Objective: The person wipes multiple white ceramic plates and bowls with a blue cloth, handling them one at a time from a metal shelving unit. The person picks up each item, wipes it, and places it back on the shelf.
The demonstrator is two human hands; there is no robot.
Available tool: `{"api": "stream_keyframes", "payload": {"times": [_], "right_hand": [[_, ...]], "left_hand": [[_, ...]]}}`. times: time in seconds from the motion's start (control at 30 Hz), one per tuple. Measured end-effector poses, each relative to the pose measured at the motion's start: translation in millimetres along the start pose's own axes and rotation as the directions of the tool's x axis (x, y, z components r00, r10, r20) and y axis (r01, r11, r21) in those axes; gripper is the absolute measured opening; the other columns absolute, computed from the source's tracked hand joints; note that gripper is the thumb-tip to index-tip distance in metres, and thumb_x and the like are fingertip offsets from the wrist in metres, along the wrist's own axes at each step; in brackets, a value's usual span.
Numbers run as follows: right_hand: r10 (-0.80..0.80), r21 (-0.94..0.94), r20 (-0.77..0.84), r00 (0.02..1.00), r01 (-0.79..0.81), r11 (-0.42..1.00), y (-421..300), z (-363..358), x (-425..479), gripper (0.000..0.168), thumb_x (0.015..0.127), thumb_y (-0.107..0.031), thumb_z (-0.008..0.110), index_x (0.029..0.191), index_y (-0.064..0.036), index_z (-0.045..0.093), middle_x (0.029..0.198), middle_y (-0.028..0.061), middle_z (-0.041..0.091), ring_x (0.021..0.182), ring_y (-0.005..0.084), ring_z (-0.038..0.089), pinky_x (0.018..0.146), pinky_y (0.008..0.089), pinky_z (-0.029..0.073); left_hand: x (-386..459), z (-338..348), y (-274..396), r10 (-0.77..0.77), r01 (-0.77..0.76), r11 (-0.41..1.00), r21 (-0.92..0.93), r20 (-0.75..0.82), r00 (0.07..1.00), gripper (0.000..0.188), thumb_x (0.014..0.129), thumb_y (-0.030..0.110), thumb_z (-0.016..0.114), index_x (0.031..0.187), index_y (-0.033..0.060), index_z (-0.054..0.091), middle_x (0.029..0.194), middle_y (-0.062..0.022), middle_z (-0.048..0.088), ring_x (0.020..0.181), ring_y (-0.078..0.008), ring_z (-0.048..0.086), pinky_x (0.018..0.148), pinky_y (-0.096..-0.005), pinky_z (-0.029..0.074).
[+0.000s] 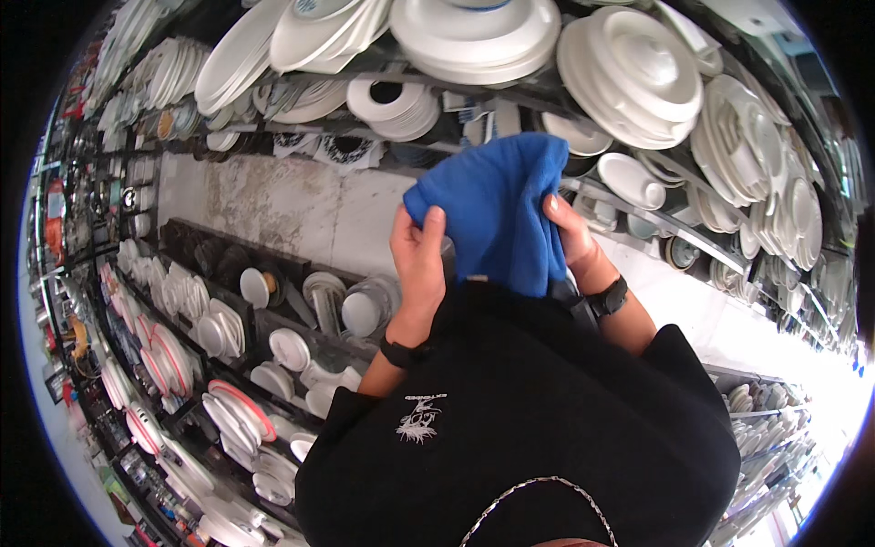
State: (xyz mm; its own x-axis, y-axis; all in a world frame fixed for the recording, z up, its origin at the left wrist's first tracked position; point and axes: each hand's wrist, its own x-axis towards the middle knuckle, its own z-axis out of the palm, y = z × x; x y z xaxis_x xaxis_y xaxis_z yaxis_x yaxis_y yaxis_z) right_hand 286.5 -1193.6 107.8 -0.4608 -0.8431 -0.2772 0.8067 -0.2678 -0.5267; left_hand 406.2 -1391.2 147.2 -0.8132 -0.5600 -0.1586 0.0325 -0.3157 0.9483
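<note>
A blue cloth (495, 205) hangs between my two hands, folded and draped in front of my black shirt. Its left edge is pinched between the thumb and fingers of my left hand (420, 253). The upper right part of the cloth is gripped by my right hand (571, 229), with the thumb on top and the fingers partly behind the fabric. Each wrist wears a dark band. Just beyond the cloth, a stack of white plates (478, 41) rests on a shelf. Whether anything lies under the cloth is hidden.
Shelves of white dishes surround me. Stacked lidded dishes (639, 75) stand at the upper right, ring-shaped plates (396, 113) on a lower shelf ahead. Red-rimmed plates (243, 410) and small bowls (362, 311) fill racks on the left. A stained pale floor (294, 198) runs between shelves.
</note>
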Motion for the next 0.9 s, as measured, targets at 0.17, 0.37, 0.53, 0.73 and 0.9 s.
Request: {"api": "stream_keyframes", "payload": {"times": [0.17, 0.37, 0.53, 0.73, 0.9], "right_hand": [[-0.112, -0.062, -0.008, 0.994, 0.111, 0.992, 63, 74, 89, 0.072, 0.094, -0.039, 0.073, 0.146, 0.001, 0.044, 0.138, 0.0117, 0.059, 0.123, 0.0206, 0.059, 0.106, 0.0373, 0.047], [0.084, -0.241, -0.100, 0.991, -0.106, 0.965, 109, 138, 149, 0.055, 0.093, -0.005, 0.071, 0.143, 0.003, 0.050, 0.131, 0.0112, 0.065, 0.119, 0.0211, 0.063, 0.105, 0.0378, 0.048], [0.116, -0.082, 0.098, 0.988, -0.108, 0.991, 102, 164, 154, 0.060, 0.093, 0.000, 0.065, 0.149, 0.003, 0.043, 0.141, 0.0146, 0.059, 0.128, 0.0256, 0.058, 0.113, 0.0412, 0.043], [0.070, 0.046, 0.137, 0.988, -0.077, 0.996, 92, 146, 151, 0.073, 0.092, -0.022, 0.070, 0.152, 0.003, 0.037, 0.144, 0.0207, 0.055, 0.129, 0.0323, 0.059, 0.112, 0.0454, 0.046], [-0.135, 0.368, -0.085, 0.987, 0.157, 0.916, 81, 109, 119, 0.083, 0.087, -0.034, 0.076, 0.151, 0.004, 0.039, 0.142, 0.0255, 0.056, 0.126, 0.0404, 0.059, 0.113, 0.0547, 0.044]], "left_hand": [[27, -86, 48, 0.345, -0.292, 0.906, 0.305, -0.134, 0.929, 0.018, 0.105, 0.016, 0.059, 0.115, 0.0013, 0.057, 0.107, -0.0039, 0.062, 0.094, -0.0100, 0.056, 0.089, -0.0276, 0.046], [40, -167, 81, 0.551, -0.370, 0.610, 0.701, -0.039, 0.834, 0.022, 0.104, 0.022, 0.061, 0.109, 0.0010, 0.056, 0.099, -0.0055, 0.059, 0.090, -0.0128, 0.053, 0.084, -0.0297, 0.046], [51, -205, 84, 0.520, -0.324, 0.761, 0.562, -0.231, 0.822, 0.019, 0.107, 0.019, 0.057, 0.112, 0.0004, 0.055, 0.102, -0.0050, 0.060, 0.093, -0.0117, 0.054, 0.086, -0.0292, 0.045], [72, -197, 75, 0.101, -0.055, 0.973, 0.225, -0.198, 0.975, 0.020, 0.105, 0.010, 0.057, 0.122, 0.0013, 0.052, 0.088, -0.0001, 0.057, 0.080, -0.0067, 0.050, 0.074, -0.0225, 0.043], [96, -181, 70, 0.020, -0.001, 0.955, 0.298, -0.062, 0.998, 0.048, 0.102, 0.002, 0.056, 0.148, 0.0053, 0.042, 0.078, 0.0021, 0.054, 0.070, -0.0053, 0.046, 0.065, -0.0217, 0.039]]}}
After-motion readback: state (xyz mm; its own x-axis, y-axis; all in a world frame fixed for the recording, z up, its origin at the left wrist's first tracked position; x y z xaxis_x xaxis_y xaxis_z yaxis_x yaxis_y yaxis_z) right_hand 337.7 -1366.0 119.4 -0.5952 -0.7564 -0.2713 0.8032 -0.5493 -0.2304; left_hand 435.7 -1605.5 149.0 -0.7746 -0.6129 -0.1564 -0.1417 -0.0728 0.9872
